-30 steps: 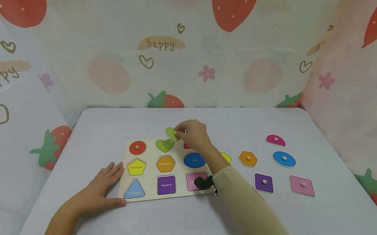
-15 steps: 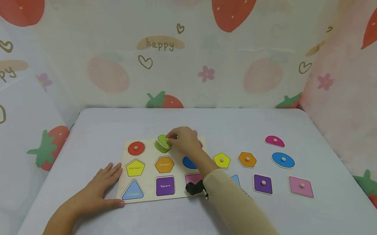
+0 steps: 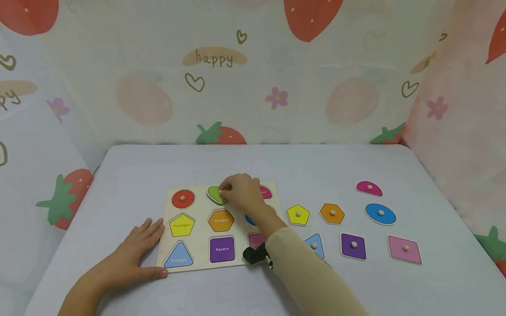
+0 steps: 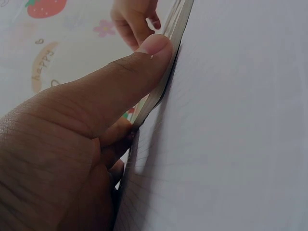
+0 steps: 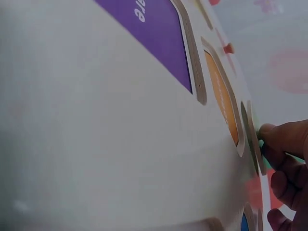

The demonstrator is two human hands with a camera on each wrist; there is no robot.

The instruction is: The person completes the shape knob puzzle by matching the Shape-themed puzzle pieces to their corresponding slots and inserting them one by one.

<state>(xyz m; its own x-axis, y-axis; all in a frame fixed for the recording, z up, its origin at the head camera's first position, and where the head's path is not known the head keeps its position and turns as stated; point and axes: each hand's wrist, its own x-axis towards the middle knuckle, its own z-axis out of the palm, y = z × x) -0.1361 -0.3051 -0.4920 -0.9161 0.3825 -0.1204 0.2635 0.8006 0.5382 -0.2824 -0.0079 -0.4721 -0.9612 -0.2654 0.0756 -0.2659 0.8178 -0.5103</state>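
Note:
A pale wooden puzzle board (image 3: pixel 202 234) with labelled coloured recesses lies on the white table. My right hand (image 3: pixel 243 193) pinches the green heart puzzle piece (image 3: pixel 213 194) over the heart recess in the back row. In the right wrist view the heart piece (image 5: pixel 255 139) looks slightly tilted against the board; its knob is hidden by the fingers. At the board's left edge rests my left hand (image 3: pixel 130 257), fingers spread and thumb touching the near corner. The left wrist view shows that thumb (image 4: pixel 120 72) along the board's edge. The red circle piece (image 3: pixel 182 199) sits in its recess.
Right of the board lie knobbed pieces: a yellow pentagon (image 3: pixel 303 218), an orange hexagon (image 3: pixel 327 218), a blue triangle (image 3: pixel 318 239), a purple square (image 3: pixel 350 252), a blue oval (image 3: pixel 372 209), a magenta semicircle (image 3: pixel 363 186) and a pink parallelogram (image 3: pixel 398 253). Strawberry-patterned cloth (image 3: pixel 155 45) surrounds the table.
My right hand has carried the heart piece from behind the board leftward and down onto the heart recess, lowering its tilt. The left hand stays at the board's edge.

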